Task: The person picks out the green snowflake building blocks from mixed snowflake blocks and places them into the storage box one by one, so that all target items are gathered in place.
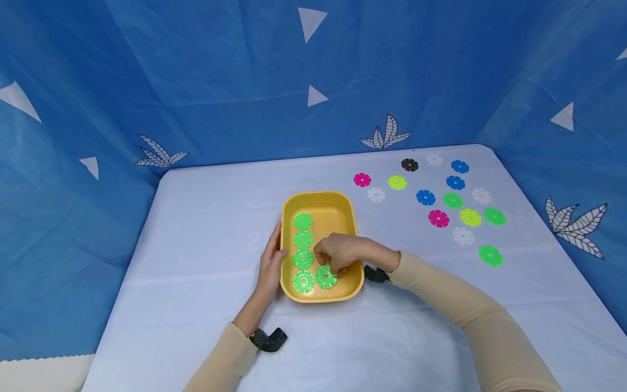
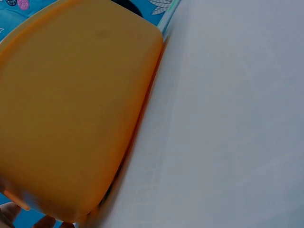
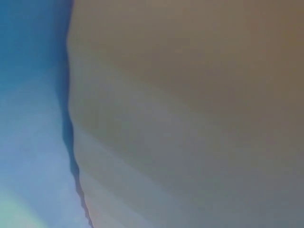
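Keep the left hand (image 1: 271, 267) flat, fingers straight, against the outer left wall of the shallow yellow plastic tray (image 1: 343, 204). The right hand (image 1: 340, 252) pinches the green notched plastic disc (image 1: 326, 276) at the tray's near end; seat it flat beside the four-disc green column (image 1: 303, 239). The tray stands on a pale blue table cover (image 1: 196, 228) with loose coloured discs (image 1: 453, 200) well apart to the right, before a blue leaf-printed backdrop (image 1: 220, 81).

It looked like a staged recording booth: blue patterned cloth (image 1: 196, 81) walled a white-covered desk (image 1: 196, 261) on three sides.

White table (image 1: 196, 261) with yellow tray (image 1: 289, 209), scattered discs (image 1: 453, 200)
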Tool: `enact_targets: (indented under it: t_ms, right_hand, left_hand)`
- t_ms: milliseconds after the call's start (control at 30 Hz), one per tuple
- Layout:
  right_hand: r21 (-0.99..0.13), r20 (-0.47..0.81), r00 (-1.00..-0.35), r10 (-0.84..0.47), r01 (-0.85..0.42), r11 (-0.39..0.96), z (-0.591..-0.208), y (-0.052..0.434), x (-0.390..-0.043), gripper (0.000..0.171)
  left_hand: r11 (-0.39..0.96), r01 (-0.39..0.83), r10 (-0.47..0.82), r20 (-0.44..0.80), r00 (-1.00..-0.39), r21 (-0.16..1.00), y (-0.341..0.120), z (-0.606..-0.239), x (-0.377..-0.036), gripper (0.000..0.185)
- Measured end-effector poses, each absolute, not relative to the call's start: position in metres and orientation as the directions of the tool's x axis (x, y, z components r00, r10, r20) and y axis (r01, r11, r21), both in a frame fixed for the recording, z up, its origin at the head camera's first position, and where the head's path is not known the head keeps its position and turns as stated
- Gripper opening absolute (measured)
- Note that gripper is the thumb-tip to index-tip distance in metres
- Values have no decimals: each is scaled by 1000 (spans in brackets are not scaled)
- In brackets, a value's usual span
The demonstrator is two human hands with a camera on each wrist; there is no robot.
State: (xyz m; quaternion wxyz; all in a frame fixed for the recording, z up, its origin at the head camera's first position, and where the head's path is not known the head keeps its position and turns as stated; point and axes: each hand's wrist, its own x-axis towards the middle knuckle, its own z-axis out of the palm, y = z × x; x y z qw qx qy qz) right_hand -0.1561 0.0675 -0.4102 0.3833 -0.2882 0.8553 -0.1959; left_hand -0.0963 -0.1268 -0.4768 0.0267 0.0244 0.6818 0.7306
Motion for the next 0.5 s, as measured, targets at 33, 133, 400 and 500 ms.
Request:
enact_targets:
  t_ms: [33,133,400,500]
  right_hand:
    - [-545,-540,-541,-644,-359,758,-410,68,-156,19]
    - [-504,-529,-549,-647,-410,760,-409,68,-156,19]
    - [-543,-375,-601,-706,-475,693,-400,75,-159,14]
    - [-635,-269,-646,-714,-439,636,-392,86,-163,11]
  left_hand:
    - [-68,-7,72,-3,-997,998,-127,-477,-96,62]
    - [-65,-13,71,-8,-997,998,-126,-477,-96,62]
    - [-67,-18,67,-13,-998,998,-126,-478,-97,62]
    - [-70,-19,68,-15,-998,997,-126,-478,-97,62]
